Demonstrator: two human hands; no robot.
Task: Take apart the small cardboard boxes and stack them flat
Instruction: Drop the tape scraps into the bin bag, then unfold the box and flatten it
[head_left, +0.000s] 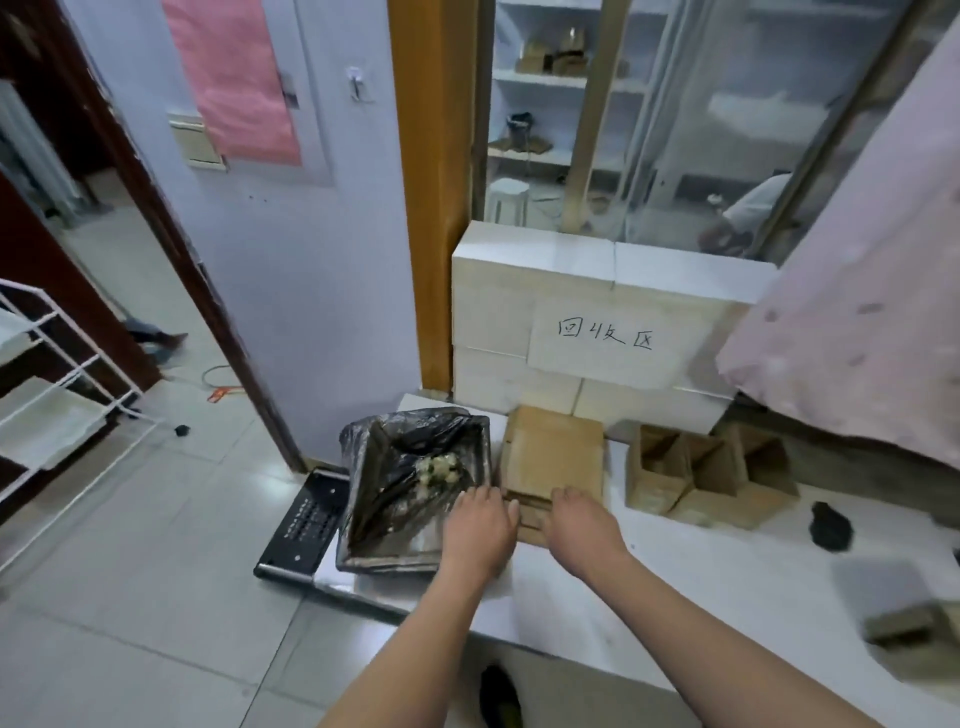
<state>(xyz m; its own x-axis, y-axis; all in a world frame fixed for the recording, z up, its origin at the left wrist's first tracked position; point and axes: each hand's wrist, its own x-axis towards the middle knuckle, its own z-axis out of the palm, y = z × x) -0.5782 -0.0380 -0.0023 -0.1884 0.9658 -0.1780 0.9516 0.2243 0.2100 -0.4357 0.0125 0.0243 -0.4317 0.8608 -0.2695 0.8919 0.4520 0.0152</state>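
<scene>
A flattened brown cardboard box (553, 452) lies on the white table (717, 566), on top of other flat pieces. My left hand (480, 522) and my right hand (582, 525) both rest palm down on its near edge, fingers pressed against the cardboard. To the right stand several small open cardboard boxes (709, 473), still in box shape. Another brown cardboard piece (904, 623) shows blurred at the table's right edge.
A bin lined with a black bag (415, 483) stands just left of the flat stack. Behind is a wall of white blocks with a handwritten sign (605, 332). A black object (830, 525) lies on the table at right. Pink cloth (857, 312) hangs at right.
</scene>
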